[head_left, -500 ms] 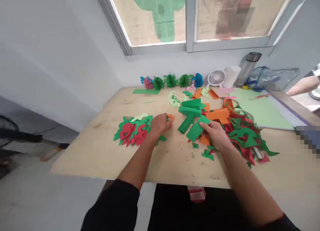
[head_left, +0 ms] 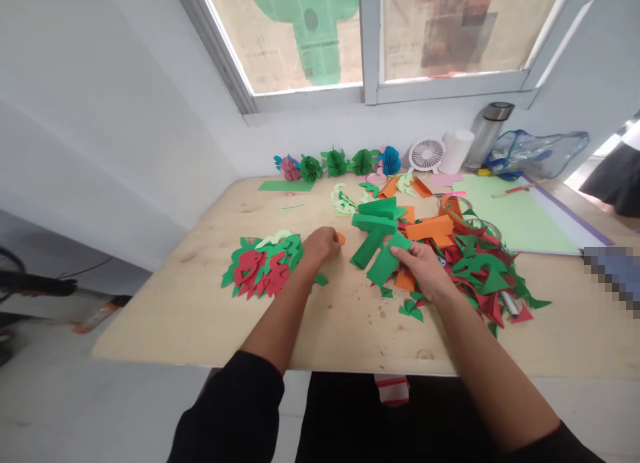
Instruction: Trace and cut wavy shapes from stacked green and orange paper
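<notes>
My left hand (head_left: 323,245) is closed over the table, fingertips pinched around a small curved orange piece (head_left: 341,238). Most of that piece is hidden behind the fingers. Just left of this hand lies a pile of cut-out red shapes (head_left: 275,273) and green shapes (head_left: 235,276). My right hand (head_left: 425,268) grips a folded green paper strip (head_left: 384,265) between thumb and fingers. Beyond it are more folded green strips (head_left: 375,223). Under and beside the right hand spreads a heap of red and green paper scraps (head_left: 485,266), with orange folded paper (head_left: 431,229) on it.
Along the wall stand several honeycomb paper figures (head_left: 334,163), a small white fan (head_left: 427,155), a steel-capped bottle (head_left: 489,136) and a clear zip bag (head_left: 537,153). A pale green sheet (head_left: 535,216) lies at the right. The wooden table's (head_left: 210,336) front edge is close to me.
The view has shifted slightly. My left hand now covers more of the orange piece, whose ring shape showed before. My right hand keeps its hold on the green strip.
</notes>
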Demonstrator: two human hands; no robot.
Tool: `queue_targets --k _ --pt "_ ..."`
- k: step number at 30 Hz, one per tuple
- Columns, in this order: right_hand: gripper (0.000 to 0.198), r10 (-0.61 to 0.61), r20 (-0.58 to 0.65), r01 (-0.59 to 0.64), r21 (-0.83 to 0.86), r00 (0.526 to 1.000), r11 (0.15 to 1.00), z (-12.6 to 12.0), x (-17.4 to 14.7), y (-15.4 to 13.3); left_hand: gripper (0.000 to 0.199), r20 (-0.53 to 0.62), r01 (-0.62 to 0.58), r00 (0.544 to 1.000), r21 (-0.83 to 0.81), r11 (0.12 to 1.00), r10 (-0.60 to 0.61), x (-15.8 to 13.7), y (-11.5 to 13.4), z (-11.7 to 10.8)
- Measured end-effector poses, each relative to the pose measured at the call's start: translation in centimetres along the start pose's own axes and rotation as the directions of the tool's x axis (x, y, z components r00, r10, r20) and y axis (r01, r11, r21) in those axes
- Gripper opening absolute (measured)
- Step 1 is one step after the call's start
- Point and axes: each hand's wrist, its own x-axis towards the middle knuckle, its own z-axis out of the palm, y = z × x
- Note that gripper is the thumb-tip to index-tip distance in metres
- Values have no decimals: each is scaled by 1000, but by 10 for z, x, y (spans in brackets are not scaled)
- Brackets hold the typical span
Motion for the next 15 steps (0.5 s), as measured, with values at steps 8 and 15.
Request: queue_targets --k 8,15 --pt "43 -30 -9 30 -55 999 998 -1 3 8 8 -59 -55 997 -112 992 49 1 -2 4" --pt "41 -61 -30 58 -87 998 995 -2 5 11 8 -171 -103 984 -290 952 55 -6 -4 14"
